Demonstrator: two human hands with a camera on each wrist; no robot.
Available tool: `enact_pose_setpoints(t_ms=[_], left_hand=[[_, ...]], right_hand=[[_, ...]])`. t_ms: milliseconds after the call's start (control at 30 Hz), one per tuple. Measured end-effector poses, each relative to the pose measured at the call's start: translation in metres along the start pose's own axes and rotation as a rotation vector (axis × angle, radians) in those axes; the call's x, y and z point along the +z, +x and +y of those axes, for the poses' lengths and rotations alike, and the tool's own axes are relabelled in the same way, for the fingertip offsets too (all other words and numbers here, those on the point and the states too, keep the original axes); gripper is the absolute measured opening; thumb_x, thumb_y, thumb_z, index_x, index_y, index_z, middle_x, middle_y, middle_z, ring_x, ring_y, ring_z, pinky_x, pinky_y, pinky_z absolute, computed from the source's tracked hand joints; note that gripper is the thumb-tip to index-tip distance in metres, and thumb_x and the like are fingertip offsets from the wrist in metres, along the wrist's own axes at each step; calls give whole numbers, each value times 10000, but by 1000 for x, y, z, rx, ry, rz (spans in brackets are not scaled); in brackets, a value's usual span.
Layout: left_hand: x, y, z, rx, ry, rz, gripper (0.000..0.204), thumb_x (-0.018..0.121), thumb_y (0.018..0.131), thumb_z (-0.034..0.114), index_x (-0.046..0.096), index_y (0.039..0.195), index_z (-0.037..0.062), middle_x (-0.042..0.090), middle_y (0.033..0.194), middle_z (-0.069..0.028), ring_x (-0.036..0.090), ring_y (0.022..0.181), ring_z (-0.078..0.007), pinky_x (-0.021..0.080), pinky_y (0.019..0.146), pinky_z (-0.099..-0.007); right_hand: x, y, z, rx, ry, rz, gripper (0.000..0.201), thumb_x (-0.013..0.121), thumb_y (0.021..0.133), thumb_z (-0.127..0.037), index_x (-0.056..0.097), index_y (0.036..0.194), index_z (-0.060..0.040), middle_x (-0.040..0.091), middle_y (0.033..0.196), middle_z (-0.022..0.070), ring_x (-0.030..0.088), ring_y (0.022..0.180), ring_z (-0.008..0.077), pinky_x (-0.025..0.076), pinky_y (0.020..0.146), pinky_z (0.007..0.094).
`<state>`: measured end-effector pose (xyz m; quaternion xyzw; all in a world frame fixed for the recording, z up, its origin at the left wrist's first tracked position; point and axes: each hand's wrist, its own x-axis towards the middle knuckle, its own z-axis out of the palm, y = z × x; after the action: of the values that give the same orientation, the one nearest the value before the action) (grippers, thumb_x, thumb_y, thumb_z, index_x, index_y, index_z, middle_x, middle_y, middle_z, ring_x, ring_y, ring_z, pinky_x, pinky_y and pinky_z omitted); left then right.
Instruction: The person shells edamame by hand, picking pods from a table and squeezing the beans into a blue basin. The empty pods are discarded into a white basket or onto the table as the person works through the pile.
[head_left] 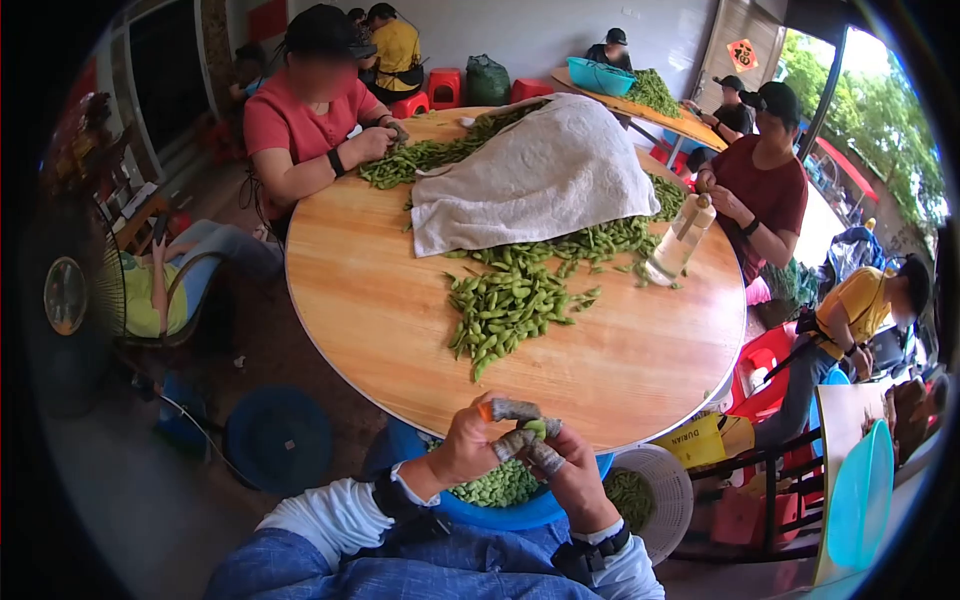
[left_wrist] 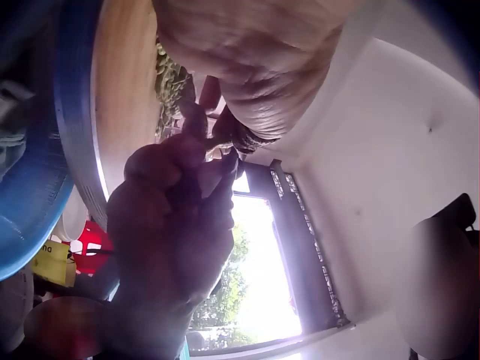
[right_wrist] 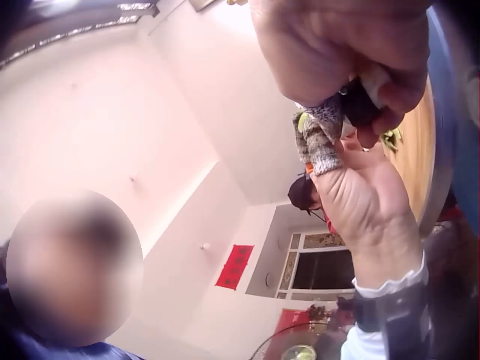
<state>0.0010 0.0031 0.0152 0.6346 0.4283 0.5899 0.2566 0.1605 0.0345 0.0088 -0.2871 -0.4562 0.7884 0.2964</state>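
Just above the blue bowl [head_left: 520,515], at the near edge of the counter [head_left: 380,320], the left hand [head_left: 470,445] and right hand [head_left: 570,470] are pinching one green pod [head_left: 537,428] between wrapped fingertips [head_left: 513,409]. The pod is looking small, light and soft, maybe slippery, so holding both ends is seeming best.

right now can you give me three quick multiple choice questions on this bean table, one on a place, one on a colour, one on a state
1. Where does the cloth lie?
A. over the pod pile
B. on the floor
C. in the basin

2. What colour is the basin under the hands?
A. red
B. blue
C. white

3. What are both hands doing?
A. resting flat
B. pinching one pod
C. holding a bottle

1 A, it covers pods on the table.
2 B, its rim is blue.
3 B, left hand and right hand meet on a green pod.
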Motion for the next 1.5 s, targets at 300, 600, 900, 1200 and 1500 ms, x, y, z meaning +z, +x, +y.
enact_pose_setpoints(t_ms=[300,600,900,1200,1500], left_hand=[[-24,-19,-2,-789,-380,-551,200,457,869,203,503,935,20,518,705,6,458,617,-68,384,546,-214],[-9,-21,20,-413,123,-396,246,529,794,185,530,971,14,563,768,-128,531,697,-251,420,613,-312],[-11,-27,9,-99,393,-546,332,608,699,149,531,987,4,574,860,-179,561,789,-326,451,674,-352],[1,-40,-2,-198,292,-403,382,503,675,45,479,1051,-18,566,840,-201,544,787,-367,438,662,-397],[-2,-37,3,-96,569,-525,404,558,628,92,519,1020,2,572,779,-166,570,710,-314,462,627,-380]], right_hand=[[3,-11,-26,-611,-1226,75,363,585,626,61,582,977,-33,552,746,141,543,651,317,444,575,350],[-8,-27,-10,-81,-259,103,221,577,794,-107,550,984,2,577,849,23,538,848,123,420,732,244],[4,-28,-9,102,124,74,242,556,812,-190,564,992,-29,563,805,-29,467,676,37,354,571,166],[2,-26,2,22,-94,125,259,557,816,-229,572,945,-5,547,749,-16,435,620,45,340,560,173],[-7,-31,13,66,-87,87,178,535,821,-167,573,905,-15,555,758,-18,455,641,51,361,574,188]])
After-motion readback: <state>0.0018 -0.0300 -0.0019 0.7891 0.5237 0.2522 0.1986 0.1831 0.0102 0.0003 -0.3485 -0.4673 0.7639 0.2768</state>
